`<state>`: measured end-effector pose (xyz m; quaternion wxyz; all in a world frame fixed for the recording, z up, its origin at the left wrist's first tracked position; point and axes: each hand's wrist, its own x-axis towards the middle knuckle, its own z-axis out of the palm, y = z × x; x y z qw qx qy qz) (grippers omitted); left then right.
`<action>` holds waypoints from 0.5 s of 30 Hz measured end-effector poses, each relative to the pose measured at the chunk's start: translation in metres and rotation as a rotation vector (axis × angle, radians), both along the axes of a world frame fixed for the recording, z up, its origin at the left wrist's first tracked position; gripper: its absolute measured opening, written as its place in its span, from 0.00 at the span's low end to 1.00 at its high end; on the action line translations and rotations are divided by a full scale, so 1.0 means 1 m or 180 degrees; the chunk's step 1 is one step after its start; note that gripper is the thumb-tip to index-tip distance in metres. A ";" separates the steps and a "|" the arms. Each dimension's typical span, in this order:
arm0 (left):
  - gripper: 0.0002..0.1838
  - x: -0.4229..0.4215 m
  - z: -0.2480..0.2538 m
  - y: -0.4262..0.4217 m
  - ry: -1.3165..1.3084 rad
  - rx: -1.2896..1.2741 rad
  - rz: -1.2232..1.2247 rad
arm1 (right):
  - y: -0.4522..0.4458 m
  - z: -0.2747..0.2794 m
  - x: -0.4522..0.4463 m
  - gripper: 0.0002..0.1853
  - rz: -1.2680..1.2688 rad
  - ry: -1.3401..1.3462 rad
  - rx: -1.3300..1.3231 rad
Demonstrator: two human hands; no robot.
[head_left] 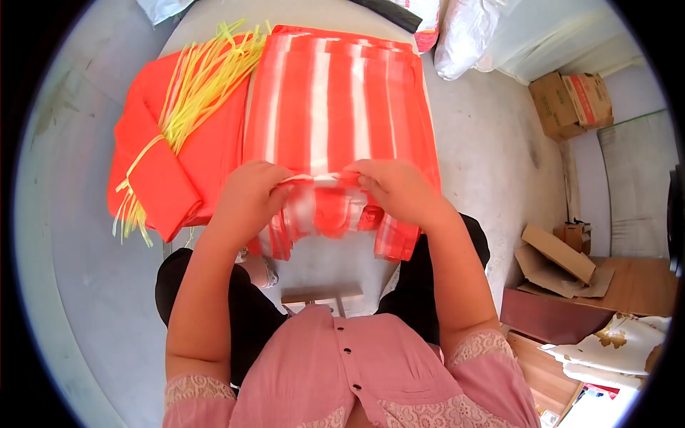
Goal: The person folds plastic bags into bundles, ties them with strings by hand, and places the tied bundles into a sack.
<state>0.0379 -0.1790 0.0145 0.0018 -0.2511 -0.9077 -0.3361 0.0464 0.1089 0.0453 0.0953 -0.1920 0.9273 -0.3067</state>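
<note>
Red sheets [214,160]: folded, on the table [221,16], left of and beyond the left hand. Yellow strips [207,85]: a loose bunch across the red sheets, some ends trailing over a smaller folded piece. Left hand [250,196]: thumb and fingers closed on the near edge of the striped sheets. Striped sheets [339,107]: red and white, stacked between and beyond the hands; the top layer's edge is gathered, ragged ends hanging below the fingers. Right hand [399,189]: closed on the same edge, a short span from the left. Condition: apparently part-handled; the edge is bunched, the rest of the stack lies flat, and no yellow strip shows round it. White sack [467,32]: beyond the right hand. Carton [556,107]: far right of the hands, printed, with a red panel [589,98]; lettering too small to read. Opened carton [560,257]: nearer, to the right; no writing legible.
</note>
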 end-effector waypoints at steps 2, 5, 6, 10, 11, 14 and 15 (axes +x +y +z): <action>0.12 0.001 0.007 -0.002 -0.0394 0.0010 0.0248 | 0.002 0.000 -0.014 0.11 0.0005 -0.0111 0.0067; 0.12 -0.002 0.008 -0.005 -0.0528 0.0149 0.0598 | 0.004 -0.004 -0.035 0.12 -0.0100 -0.0310 -0.0090; 0.12 -0.004 0.003 -0.008 -0.0414 0.0219 0.0663 | 0.004 -0.005 -0.043 0.12 -0.0163 -0.0483 -0.0148; 0.11 -0.013 0.000 -0.012 -0.0787 0.0239 0.1038 | 0.005 -0.017 -0.061 0.13 -0.0157 -0.0469 -0.0132; 0.11 -0.015 -0.001 -0.012 -0.0819 0.0219 0.1046 | 0.006 -0.019 -0.062 0.14 -0.0321 -0.0564 -0.0136; 0.12 -0.020 -0.003 -0.009 -0.0809 0.0128 0.1050 | 0.004 -0.015 -0.053 0.17 -0.0823 -0.0734 -0.0266; 0.12 -0.021 -0.004 -0.008 -0.0733 0.0076 0.1047 | 0.007 -0.016 -0.047 0.19 -0.0988 -0.0714 -0.0389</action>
